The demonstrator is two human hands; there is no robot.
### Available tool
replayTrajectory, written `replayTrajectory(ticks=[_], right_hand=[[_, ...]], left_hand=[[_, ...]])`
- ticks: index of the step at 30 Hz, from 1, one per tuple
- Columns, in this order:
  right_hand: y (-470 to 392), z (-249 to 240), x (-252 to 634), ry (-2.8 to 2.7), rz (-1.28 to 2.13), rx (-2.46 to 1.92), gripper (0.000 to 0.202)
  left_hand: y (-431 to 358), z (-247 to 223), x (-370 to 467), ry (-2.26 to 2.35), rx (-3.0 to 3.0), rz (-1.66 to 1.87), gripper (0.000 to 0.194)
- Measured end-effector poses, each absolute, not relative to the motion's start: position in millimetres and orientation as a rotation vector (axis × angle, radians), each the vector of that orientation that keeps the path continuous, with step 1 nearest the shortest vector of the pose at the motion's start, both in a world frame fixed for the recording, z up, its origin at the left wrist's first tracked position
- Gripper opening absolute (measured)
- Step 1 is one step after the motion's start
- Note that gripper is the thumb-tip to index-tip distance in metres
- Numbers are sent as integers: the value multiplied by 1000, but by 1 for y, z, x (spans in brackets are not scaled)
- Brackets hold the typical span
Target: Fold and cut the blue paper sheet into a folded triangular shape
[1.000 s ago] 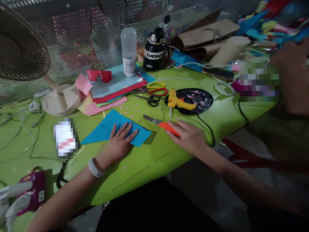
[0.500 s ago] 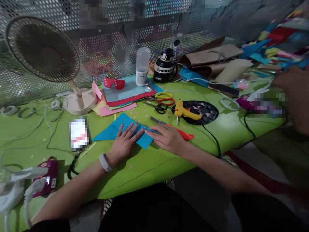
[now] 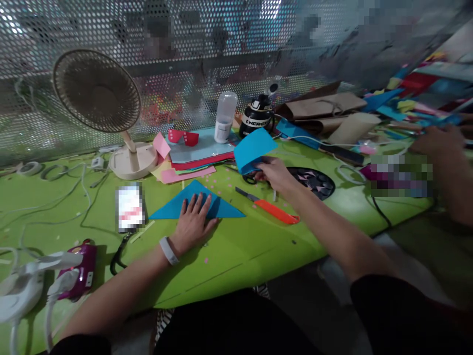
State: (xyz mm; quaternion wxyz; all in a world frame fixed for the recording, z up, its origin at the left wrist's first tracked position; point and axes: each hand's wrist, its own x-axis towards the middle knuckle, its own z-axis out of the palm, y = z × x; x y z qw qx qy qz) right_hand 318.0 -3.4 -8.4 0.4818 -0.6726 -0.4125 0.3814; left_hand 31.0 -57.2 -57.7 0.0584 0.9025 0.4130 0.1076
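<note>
Left hand (image 3: pixel 194 222), fingers spread, lies on triangular blue paper (image 3: pixel 173 208), behind green table (image 3: pixel 236 259)'s front edge; right hand (image 3: pixel 271 173) pinches curved blue paper piece (image 3: pixel 254 148). Lidded black bottle (image 3: pixel 254 129): contents hidden.

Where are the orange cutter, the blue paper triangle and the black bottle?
Orange cutter (image 3: pixel 276 212): head view, on its handle.
Blue paper triangle (image 3: pixel 173 208): head view, on its left part.
Black bottle (image 3: pixel 256 122): head view, on its pale band.

A green table (image 3: pixel 229 259) stands against a metal wall (image 3: pixel 207 103) full of small round holes. Above the table, a bright patch of light (image 3: pixel 269 9) shows through the wall; below its near edge, the floor (image 3: pixel 295 286) lies dark grey.
</note>
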Motion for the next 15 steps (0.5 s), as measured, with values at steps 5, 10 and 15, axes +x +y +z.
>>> replayTrajectory(ticks=[5,10,15], right_hand=[[-6,-14,306,-999,1097,-1614,14],[2,-9,271,-1138,1241,-1496,25],[14,-8,249,-1150,1278,-1448,27]], left_hand=[[-59,-56,32,1271,2735,248,69],[-59,-54,31,1246,2763,325,63],[-54,-42,26,1240,2504,578,68]])
